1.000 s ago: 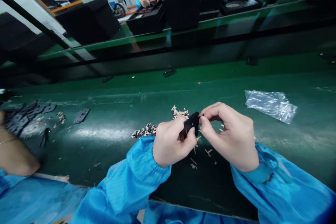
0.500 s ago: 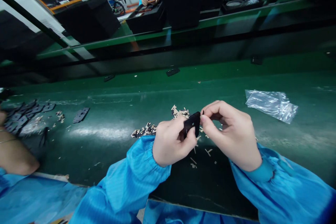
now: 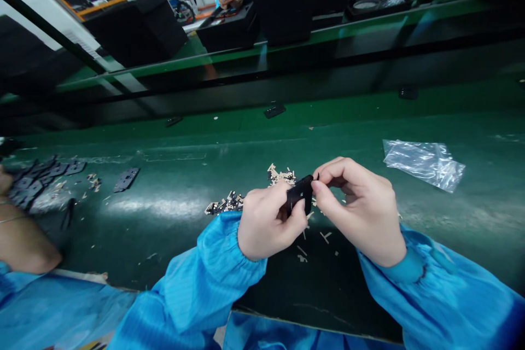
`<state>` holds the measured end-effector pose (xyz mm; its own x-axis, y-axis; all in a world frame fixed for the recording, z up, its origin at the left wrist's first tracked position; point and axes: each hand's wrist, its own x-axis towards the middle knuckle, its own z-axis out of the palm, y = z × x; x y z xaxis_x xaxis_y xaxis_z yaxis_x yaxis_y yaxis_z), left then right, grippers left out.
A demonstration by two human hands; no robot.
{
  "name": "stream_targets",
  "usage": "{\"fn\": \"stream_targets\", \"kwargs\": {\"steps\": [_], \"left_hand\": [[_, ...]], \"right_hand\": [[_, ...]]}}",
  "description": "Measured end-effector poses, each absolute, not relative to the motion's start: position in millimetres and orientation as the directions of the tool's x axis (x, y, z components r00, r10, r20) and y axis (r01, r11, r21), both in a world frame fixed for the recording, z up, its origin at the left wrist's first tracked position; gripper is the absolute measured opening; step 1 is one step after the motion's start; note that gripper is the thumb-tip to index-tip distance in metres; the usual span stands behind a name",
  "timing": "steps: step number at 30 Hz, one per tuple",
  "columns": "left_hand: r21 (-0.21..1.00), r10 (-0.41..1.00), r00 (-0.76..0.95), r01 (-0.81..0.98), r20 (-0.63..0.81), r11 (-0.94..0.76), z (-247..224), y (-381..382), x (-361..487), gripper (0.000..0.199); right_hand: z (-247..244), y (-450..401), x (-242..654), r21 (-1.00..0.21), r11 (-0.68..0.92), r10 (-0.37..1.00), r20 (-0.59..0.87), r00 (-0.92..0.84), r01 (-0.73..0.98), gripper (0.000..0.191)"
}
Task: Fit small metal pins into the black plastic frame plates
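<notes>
- Our left hand (image 3: 268, 224) grips a flat black part (image 3: 300, 196) above the tabletop (image 3: 164, 240), toward its near edge.
- Our right hand (image 3: 361, 210) pinches a small dark piece (image 3: 317, 177), just beside the corner of this part.
- On the part we see pale marks, which are too small for us to read.
- On the tabletop lie loose pale pieces (image 3: 281, 175) and, near its far edge, black plates (image 3: 274, 112).

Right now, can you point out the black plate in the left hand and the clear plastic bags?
Black plate (image 3: 302, 190): head view, on its broad face.
Clear plastic bags (image 3: 424, 165): head view, on their middle.
</notes>
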<state>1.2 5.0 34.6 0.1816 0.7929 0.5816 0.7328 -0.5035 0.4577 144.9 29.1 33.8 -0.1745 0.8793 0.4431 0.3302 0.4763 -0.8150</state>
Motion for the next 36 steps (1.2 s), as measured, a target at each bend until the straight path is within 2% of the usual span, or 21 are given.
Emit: {"fn": "stream_targets", "kwargs": {"steps": [6, 12, 17, 26, 31, 36], "left_hand": [[0.467, 0.789, 0.178, 0.722, 0.588, -0.511, 35.3, 5.1, 1.7, 0.02], [0.496, 0.796, 0.179, 0.697, 0.578, -0.517, 37.1, 5.5, 0.1, 0.019], [0.51, 0.804, 0.181, 0.689, 0.567, -0.515, 37.2, 4.7, -0.5, 0.018], [0.498, 0.795, 0.194, 0.688, 0.575, -0.528, 37.2, 5.2, 0.1, 0.017], [0.471, 0.779, 0.22, 0.69, 0.587, -0.549, 35.6, 6.0, -1.0, 0.017], [0.535, 0.793, 0.243, 0.624, 0.559, -0.569, 36.4, 6.8, -3.4, 0.015]], "right_hand": [[36.5, 28.8, 145.9, -0.81, 0.491, 0.871, 0.452, -0.192, 0.321, 0.014], [41.8, 28.8, 149.3, -0.847, 0.438, 0.896, 0.386, -0.218, 0.301, 0.011], [40.9, 28.5, 148.7, -0.821, 0.465, 0.885, 0.42, -0.202, 0.33, 0.012], [40.6, 26.0, 146.2, -0.78, 0.493, 0.869, 0.46, -0.182, 0.386, 0.014], [39.1, 26.9, 146.8, -0.799, 0.468, 0.884, 0.428, -0.189, 0.378, 0.014], [42.3, 28.7, 148.4, -0.834, 0.433, 0.9, 0.381, -0.211, 0.343, 0.014]]}}
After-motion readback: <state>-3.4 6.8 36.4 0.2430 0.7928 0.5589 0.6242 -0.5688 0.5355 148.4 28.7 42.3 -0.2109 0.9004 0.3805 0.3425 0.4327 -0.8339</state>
